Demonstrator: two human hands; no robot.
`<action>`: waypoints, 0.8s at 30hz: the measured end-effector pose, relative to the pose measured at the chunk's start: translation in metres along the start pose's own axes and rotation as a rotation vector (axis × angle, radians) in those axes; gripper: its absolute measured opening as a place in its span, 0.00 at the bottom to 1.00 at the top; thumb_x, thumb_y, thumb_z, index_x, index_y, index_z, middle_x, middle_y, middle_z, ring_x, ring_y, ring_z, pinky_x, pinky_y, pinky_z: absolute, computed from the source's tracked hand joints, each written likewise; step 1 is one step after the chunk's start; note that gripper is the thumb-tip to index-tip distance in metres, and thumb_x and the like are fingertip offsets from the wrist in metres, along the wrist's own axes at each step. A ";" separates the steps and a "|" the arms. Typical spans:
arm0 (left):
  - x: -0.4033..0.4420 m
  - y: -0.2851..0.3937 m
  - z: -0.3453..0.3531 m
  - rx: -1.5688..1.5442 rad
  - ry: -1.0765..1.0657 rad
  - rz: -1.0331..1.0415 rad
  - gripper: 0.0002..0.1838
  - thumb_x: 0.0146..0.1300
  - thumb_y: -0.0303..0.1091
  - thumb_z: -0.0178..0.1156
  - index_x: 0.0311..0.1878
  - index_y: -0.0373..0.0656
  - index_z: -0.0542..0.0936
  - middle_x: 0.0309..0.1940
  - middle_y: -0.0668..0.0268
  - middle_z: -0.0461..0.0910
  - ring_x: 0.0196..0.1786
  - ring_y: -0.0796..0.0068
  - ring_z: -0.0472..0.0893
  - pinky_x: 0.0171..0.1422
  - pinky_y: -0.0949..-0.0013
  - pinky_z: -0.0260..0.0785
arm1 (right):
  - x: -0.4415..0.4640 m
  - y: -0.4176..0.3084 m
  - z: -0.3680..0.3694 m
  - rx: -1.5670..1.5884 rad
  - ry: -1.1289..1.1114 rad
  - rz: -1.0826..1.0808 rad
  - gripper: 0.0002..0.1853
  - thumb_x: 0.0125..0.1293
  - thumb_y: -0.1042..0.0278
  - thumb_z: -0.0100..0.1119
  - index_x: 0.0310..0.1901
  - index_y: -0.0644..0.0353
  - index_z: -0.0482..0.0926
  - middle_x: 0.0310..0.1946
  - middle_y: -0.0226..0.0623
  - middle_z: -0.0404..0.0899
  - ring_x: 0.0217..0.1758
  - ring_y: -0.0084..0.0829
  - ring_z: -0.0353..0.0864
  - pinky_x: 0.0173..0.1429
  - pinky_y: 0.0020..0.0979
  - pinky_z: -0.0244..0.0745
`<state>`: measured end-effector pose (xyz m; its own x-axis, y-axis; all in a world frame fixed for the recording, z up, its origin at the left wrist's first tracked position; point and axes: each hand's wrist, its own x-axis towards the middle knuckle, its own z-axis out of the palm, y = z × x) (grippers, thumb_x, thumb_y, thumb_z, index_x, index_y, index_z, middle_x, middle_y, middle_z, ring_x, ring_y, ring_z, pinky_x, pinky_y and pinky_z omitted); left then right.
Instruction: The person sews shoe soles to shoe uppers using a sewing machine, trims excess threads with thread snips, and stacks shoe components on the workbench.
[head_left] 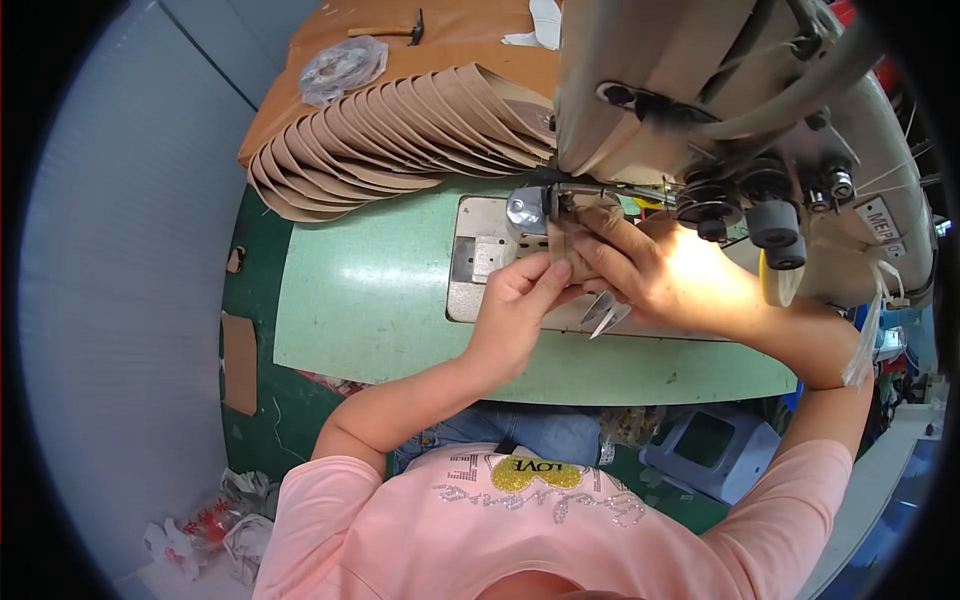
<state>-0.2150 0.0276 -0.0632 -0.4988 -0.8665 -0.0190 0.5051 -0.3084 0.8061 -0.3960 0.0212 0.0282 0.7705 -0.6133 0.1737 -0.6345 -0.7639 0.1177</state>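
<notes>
My left hand [512, 312] pinches the lower edge of a small beige strip of material [557, 242] between thumb and fingers. At the strip's right side, my right hand [645, 265] has its fingers bent over it, close to the needle area of a sewing machine [640, 90]. Just left of the strip is the machine's rounded metal part [527, 211]. From under my right hand stick out the silver blades of thread snips [606, 314]; whether that hand holds them is hidden. Lamplight glares on the back of my right hand.
A fanned row of beige curved pieces [385, 130] lies behind the green tabletop [360, 280]. Farther back are a hammer [390, 31] and a clear plastic bag [343, 68]. A blue-grey plastic box [712, 452] sits below the table, and a pale wall [120, 280] stands at left.
</notes>
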 end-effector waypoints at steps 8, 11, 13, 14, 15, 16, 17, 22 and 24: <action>-0.002 -0.003 0.005 -0.031 0.030 0.015 0.14 0.71 0.35 0.49 0.50 0.34 0.76 0.46 0.61 0.79 0.51 0.72 0.78 0.60 0.67 0.70 | -0.002 0.001 0.001 -0.008 -0.003 -0.018 0.22 0.50 0.67 0.65 0.49 0.63 0.76 0.51 0.47 0.74 0.27 0.41 0.79 0.30 0.34 0.79; -0.003 -0.004 0.004 -0.033 0.028 0.015 0.14 0.71 0.35 0.49 0.50 0.34 0.76 0.46 0.61 0.79 0.52 0.72 0.78 0.60 0.66 0.70 | -0.002 0.001 0.003 0.003 -0.004 -0.007 0.23 0.49 0.68 0.64 0.49 0.64 0.76 0.51 0.48 0.74 0.27 0.41 0.79 0.30 0.34 0.79; -0.002 -0.004 0.003 -0.033 0.028 0.011 0.14 0.71 0.35 0.49 0.50 0.34 0.76 0.47 0.61 0.79 0.52 0.72 0.78 0.60 0.66 0.70 | -0.002 0.000 0.003 0.006 0.002 -0.006 0.24 0.47 0.69 0.64 0.49 0.64 0.76 0.50 0.48 0.74 0.27 0.41 0.79 0.29 0.34 0.79; -0.002 -0.004 0.002 -0.027 0.025 0.008 0.14 0.71 0.35 0.49 0.50 0.34 0.76 0.47 0.61 0.79 0.52 0.72 0.78 0.60 0.66 0.70 | -0.001 0.001 0.002 0.004 0.006 -0.010 0.24 0.47 0.70 0.64 0.49 0.64 0.76 0.50 0.48 0.74 0.27 0.41 0.79 0.29 0.34 0.79; -0.001 -0.004 0.002 -0.022 0.022 0.004 0.14 0.71 0.35 0.49 0.50 0.34 0.76 0.47 0.61 0.79 0.52 0.72 0.78 0.61 0.66 0.70 | -0.001 0.001 0.002 0.000 0.010 -0.013 0.24 0.46 0.70 0.64 0.49 0.64 0.75 0.50 0.48 0.74 0.26 0.41 0.79 0.30 0.34 0.79; -0.001 -0.004 0.001 -0.017 0.018 0.001 0.15 0.71 0.35 0.49 0.50 0.34 0.76 0.47 0.61 0.79 0.52 0.72 0.78 0.61 0.66 0.70 | -0.002 0.001 0.003 0.006 0.000 -0.009 0.24 0.45 0.70 0.64 0.49 0.65 0.75 0.50 0.48 0.74 0.26 0.40 0.79 0.30 0.34 0.79; -0.002 -0.004 0.001 -0.017 0.018 0.000 0.15 0.71 0.35 0.49 0.50 0.34 0.76 0.47 0.61 0.79 0.52 0.72 0.78 0.61 0.66 0.70 | -0.003 0.001 0.004 0.012 -0.010 -0.005 0.25 0.45 0.71 0.64 0.49 0.65 0.75 0.50 0.48 0.74 0.26 0.40 0.79 0.30 0.34 0.79; -0.004 -0.006 0.006 -0.055 0.037 0.010 0.15 0.71 0.35 0.48 0.51 0.34 0.75 0.48 0.60 0.79 0.54 0.72 0.77 0.62 0.65 0.69 | -0.003 0.000 0.002 0.015 -0.005 -0.007 0.25 0.44 0.71 0.64 0.48 0.65 0.75 0.49 0.47 0.74 0.27 0.40 0.79 0.30 0.34 0.79; -0.004 -0.007 0.005 -0.054 0.030 0.014 0.15 0.71 0.35 0.48 0.51 0.34 0.75 0.49 0.61 0.78 0.54 0.72 0.77 0.63 0.65 0.68 | -0.003 0.001 0.004 0.021 0.003 -0.013 0.25 0.44 0.71 0.64 0.48 0.66 0.75 0.49 0.47 0.74 0.27 0.40 0.80 0.30 0.34 0.78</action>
<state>-0.2201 0.0353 -0.0656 -0.4703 -0.8821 -0.0259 0.5496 -0.3158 0.7734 -0.3987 0.0220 0.0240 0.7786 -0.6027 0.1748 -0.6229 -0.7760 0.0990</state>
